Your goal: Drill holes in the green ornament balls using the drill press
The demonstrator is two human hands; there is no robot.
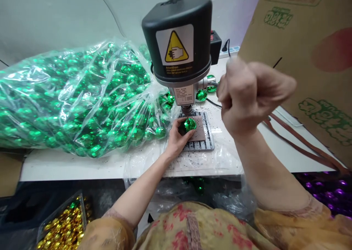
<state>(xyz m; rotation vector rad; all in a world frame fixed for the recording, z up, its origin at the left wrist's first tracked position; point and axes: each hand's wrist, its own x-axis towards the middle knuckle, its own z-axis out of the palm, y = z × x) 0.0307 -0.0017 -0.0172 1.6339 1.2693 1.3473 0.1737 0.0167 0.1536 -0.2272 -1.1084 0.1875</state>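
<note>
My left hand [178, 136] pinches a shiny green faceted ball [190, 124] between thumb and fingers. The ball rests on a square pad [200, 127] on the grey slotted base plate [209, 141], right under the chuck of a black bench drill press [177, 33]. At this angle I cannot tell whether the bit touches the ball. My right hand [244, 92] is closed in a fist to the right of the drill head, around the drill press lever, whose silver hub [205, 83] shows beside it. Most of the lever is hidden by the fist.
A big clear bag of green balls [82, 99] fills the left of the white table [82, 169]. Loose green balls [202, 94] lie behind the drill. A cardboard box [316, 66] stands at right. Below are a bin of gold balls [63, 224] and purple balls [330, 193].
</note>
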